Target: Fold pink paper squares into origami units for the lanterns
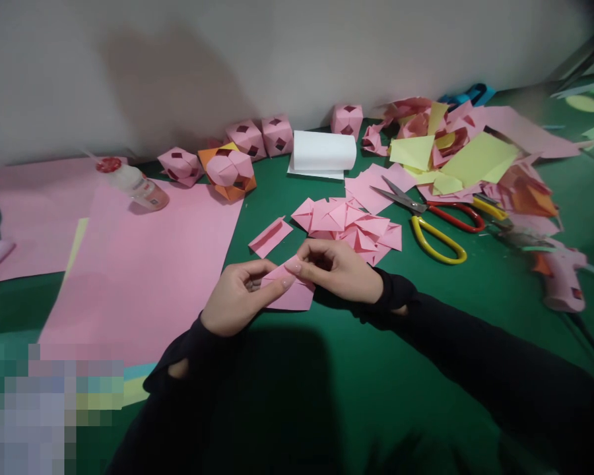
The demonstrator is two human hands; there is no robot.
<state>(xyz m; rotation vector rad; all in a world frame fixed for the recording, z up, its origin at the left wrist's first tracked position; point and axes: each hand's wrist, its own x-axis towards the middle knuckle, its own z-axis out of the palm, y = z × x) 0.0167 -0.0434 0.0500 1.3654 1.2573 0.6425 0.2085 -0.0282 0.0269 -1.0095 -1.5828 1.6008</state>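
Both hands pinch one piece of pink paper point(292, 300) with a folded flap along its top. My left hand point(240, 293) grips its left side, thumb lying over the fold. My right hand point(339, 267) holds the upper right edge, with thumb and forefinger pressed together on it. Just beyond lies a folded pink strip point(270, 237). Behind my right hand is a heap of folded pink paper pieces point(349, 221), partly hidden by that hand.
Large pink sheets point(143, 277) and a glue bottle point(136, 185) lie left. Folded paper balls point(228, 171) and a white paper roll point(324, 152) line the wall. To the right are scissors point(426, 211), paper scraps point(480, 158) and a pink glue gun point(564, 277) with a cord.
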